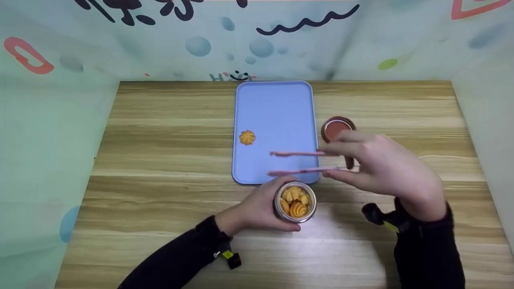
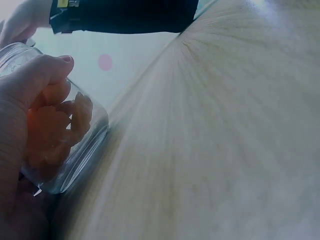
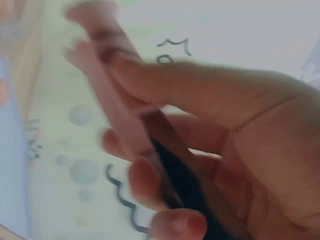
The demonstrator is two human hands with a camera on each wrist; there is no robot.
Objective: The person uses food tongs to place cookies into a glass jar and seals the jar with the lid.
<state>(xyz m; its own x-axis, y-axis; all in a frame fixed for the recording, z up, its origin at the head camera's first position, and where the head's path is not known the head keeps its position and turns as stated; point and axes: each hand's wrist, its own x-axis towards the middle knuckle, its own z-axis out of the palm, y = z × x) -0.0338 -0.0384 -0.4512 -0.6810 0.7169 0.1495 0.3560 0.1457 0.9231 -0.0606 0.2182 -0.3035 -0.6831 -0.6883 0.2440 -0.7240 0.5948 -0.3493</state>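
Observation:
My left hand [image 1: 261, 206] grips a clear glass jar [image 1: 296, 220] of piped butter cookies [image 1: 298, 209], its open mouth facing up. In the left wrist view the jar [image 2: 92, 145] has its base close to the wooden surface, thumb across its side. My right hand [image 1: 385, 166] holds pink tongs [image 1: 299, 153] above the tray's near right part. The two arms of the tongs are spread, with nothing between their tips. Motion blurs the tongs [image 3: 107, 95] in the right wrist view. One flower-shaped cookie [image 1: 247, 137] lies toward the left side of the blue tray [image 1: 277, 108].
A reddish-brown round lid [image 1: 336, 129] lies right of the tray, partly covered by my right fingers. The wood-grain table [image 1: 168, 160] is bordered by printed curtain-like walls [image 1: 160, 48] at the back and sides.

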